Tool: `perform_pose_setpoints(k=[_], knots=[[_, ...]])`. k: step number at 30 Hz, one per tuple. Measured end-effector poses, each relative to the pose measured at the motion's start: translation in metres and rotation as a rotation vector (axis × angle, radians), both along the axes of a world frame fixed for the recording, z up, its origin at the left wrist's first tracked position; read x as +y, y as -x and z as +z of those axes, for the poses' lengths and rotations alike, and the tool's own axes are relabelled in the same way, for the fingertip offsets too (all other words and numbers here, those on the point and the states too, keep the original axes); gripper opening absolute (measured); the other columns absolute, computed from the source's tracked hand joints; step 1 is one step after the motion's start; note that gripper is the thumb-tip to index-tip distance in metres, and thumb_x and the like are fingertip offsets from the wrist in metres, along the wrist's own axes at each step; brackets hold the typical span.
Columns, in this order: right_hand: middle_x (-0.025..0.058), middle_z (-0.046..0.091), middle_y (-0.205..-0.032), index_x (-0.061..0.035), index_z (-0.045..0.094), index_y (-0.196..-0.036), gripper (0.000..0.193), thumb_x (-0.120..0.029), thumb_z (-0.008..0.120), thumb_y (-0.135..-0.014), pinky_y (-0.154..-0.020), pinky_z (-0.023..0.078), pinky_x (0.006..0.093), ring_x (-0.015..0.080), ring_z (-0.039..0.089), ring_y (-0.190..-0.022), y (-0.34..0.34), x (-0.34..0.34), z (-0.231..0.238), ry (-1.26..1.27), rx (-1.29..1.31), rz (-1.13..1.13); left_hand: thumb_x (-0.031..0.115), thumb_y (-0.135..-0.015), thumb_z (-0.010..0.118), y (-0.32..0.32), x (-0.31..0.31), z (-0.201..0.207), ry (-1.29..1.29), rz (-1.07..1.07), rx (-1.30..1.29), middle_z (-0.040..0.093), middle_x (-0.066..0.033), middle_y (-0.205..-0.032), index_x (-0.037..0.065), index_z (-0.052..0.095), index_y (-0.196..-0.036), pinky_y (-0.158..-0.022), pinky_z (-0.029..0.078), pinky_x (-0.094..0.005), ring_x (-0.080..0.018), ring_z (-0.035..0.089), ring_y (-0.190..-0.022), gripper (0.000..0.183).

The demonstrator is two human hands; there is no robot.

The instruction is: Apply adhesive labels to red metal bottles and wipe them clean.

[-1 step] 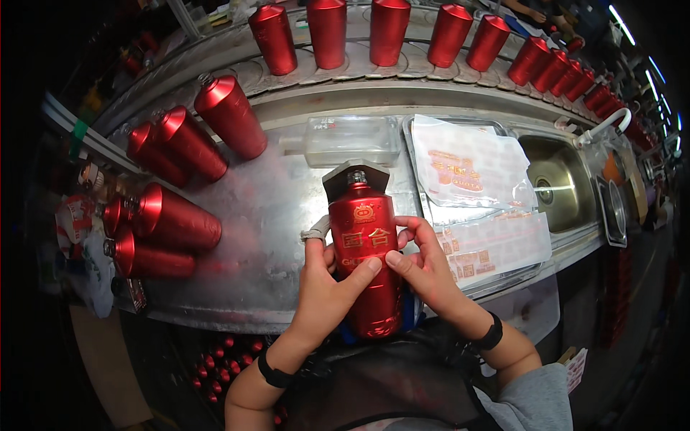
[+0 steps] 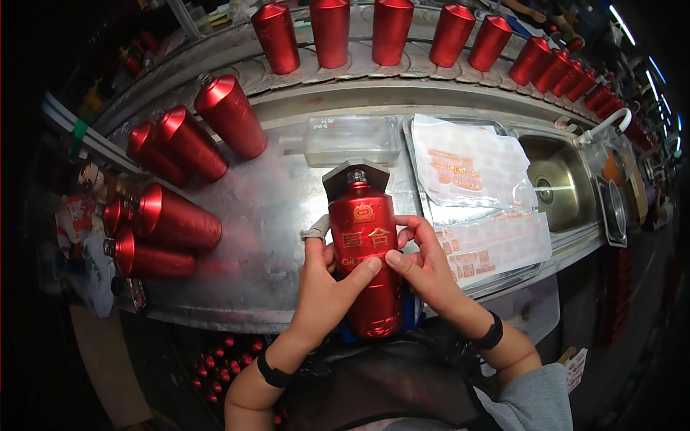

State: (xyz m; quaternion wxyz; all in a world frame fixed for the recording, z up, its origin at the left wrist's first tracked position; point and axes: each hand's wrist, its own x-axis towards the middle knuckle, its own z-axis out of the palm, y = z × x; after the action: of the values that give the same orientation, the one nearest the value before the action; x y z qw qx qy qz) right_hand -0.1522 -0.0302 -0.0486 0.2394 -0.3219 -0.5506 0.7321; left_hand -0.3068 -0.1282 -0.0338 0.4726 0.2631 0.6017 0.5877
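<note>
A shiny red bottle (image 2: 370,293) with gold lettering and a gold emblem stands in front of me, its neck pointing away. My left hand (image 2: 329,280) grips its left side, thumb on the front below the lettering; a pale wrap covers one fingertip. My right hand (image 2: 424,266) holds the right side, its thumb pressed on the front by the lettering. Fingers behind the bottle are partly hidden. A dark angular plate (image 2: 377,176) shows behind the bottle's neck. Right of my right hand lie white transfer sheets (image 2: 503,248) with gold-red print.
Several red bottles (image 2: 230,118) stand or lie on the metal bench (image 2: 269,287) at left. A clear glass bottle (image 2: 352,141) lies beyond my hands. More red bottles ride a curved conveyor (image 2: 359,72) at the back. A sink (image 2: 557,183) with a white tap (image 2: 604,128) is at right.
Red bottles on the conveyor have shifted slightly to the right. My hands and the bottle they hold have not visibly moved.
</note>
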Motion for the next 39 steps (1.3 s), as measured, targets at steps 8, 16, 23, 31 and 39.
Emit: perform_pose_setpoints(k=[8, 16, 23, 31, 39], knots=[[0.0002, 0.045, -0.101, -0.0027, 0.041, -0.135, 0.053, -0.015, 0.069, -0.092, -0.065, 0.047, 0.0171, 0.0024, 0.056, -0.075, 0.007, 0.005, 0.001, 0.011, -0.028, -0.01, 0.015, -0.086, 0.076, -0.002, 0.001, 0.002, 0.026, 0.008, -0.009, 0.064, -0.019, -0.12, 0.001, 0.024, -0.145, -0.091, 0.052, -0.0324, -0.0194, 0.064, -0.108, 0.08], [0.0021, 0.044, -0.102, -0.0019, 0.04, -0.135, 0.055, -0.016, 0.07, -0.091, -0.066, 0.049, 0.018, 0.0045, 0.06, -0.077, 0.01, 0.01, 0.0, 0.032, -0.02, -0.029, 0.017, -0.088, 0.075, 0.006, 0.003, -0.01, -0.036, 0.025, -0.106, 0.059, -0.0218, -0.127, -0.001, 0.023, -0.147, -0.097, 0.049, -0.0336, -0.0213, 0.06, -0.116, 0.08], [0.0041, 0.041, -0.105, -0.001, 0.039, -0.135, 0.06, -0.02, 0.073, -0.089, -0.059, 0.048, 0.0183, 0.0074, 0.062, -0.07, 0.019, 0.015, -0.007, -0.113, -0.132, -0.052, 0.016, -0.089, 0.073, 0.015, 0.017, -0.013, -0.062, 0.065, -0.056, 0.059, -0.0226, -0.128, -0.004, 0.023, -0.147, -0.098, 0.048, -0.034, -0.0221, 0.059, -0.116, 0.078], [0.0009, 0.044, -0.099, -0.0067, 0.045, -0.133, 0.056, -0.019, 0.073, -0.086, -0.06, 0.047, 0.0174, 0.005, 0.056, -0.07, 0.028, 0.013, -0.013, -0.12, -0.153, -0.066, 0.018, -0.092, 0.069, 0.013, 0.015, -0.027, -0.042, 0.091, -0.02, 0.065, -0.0196, -0.118, -0.002, 0.03, -0.14, -0.087, 0.054, -0.032, -0.0184, 0.065, -0.105, 0.065], [0.0003, 0.047, -0.093, -0.0024, 0.046, -0.124, 0.04, -0.019, 0.064, -0.092, -0.069, 0.04, 0.0164, 0.0051, 0.046, -0.081, 0.024, 0.015, -0.017, -0.113, -0.129, -0.155, 0.032, -0.089, 0.071, 0.009, 0.017, -0.02, 0.085, 0.11, 0.23, 0.056, -0.0288, -0.127, -0.007, 0.03, -0.143, -0.098, 0.047, -0.0381, -0.034, 0.059, -0.12, 0.078]])
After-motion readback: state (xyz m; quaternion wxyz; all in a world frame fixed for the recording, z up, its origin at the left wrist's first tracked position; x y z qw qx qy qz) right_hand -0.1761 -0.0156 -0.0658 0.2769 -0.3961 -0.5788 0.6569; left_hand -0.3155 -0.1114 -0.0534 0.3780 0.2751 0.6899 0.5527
